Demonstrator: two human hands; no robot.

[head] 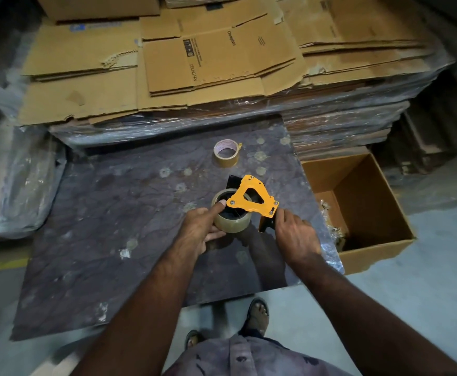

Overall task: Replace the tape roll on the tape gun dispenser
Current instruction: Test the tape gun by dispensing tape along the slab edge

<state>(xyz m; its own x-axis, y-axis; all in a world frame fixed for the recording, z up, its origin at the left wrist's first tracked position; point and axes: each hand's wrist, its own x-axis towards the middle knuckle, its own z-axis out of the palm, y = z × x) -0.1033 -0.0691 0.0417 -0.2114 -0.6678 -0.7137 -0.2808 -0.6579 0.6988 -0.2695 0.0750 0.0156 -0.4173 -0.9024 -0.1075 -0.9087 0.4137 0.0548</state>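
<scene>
Head view: at the centre of the frame, a yellow tape gun dispenser [251, 198] is held just above a dark, stained table [113, 213]. A tape roll [231, 219] of clear, brownish tape sits on the dispenser's hub, under the yellow side plate. The left hand [203, 229] cups the roll from the lower left: its thumb lies across the roll's top rim by the core, and its fingers curl under the roll, so that grip is closed on the roll. The right hand [295, 234] is wrapped around the dispenser's black handle at the lower right of the tool, its grip clamped on it.

Above these, towards the middle of the frame, a second tape roll [226, 153] with a pale core lies flat on the table, well apart from the hands. At the right edge of the table stands an open cardboard box [379, 213] on the floor. Flattened cartons [208, 58] are stacked across the upper frame, atop plastic-wrapped bundles. At the bottom, the person's sandalled feet [257, 316] show on the grey floor.
</scene>
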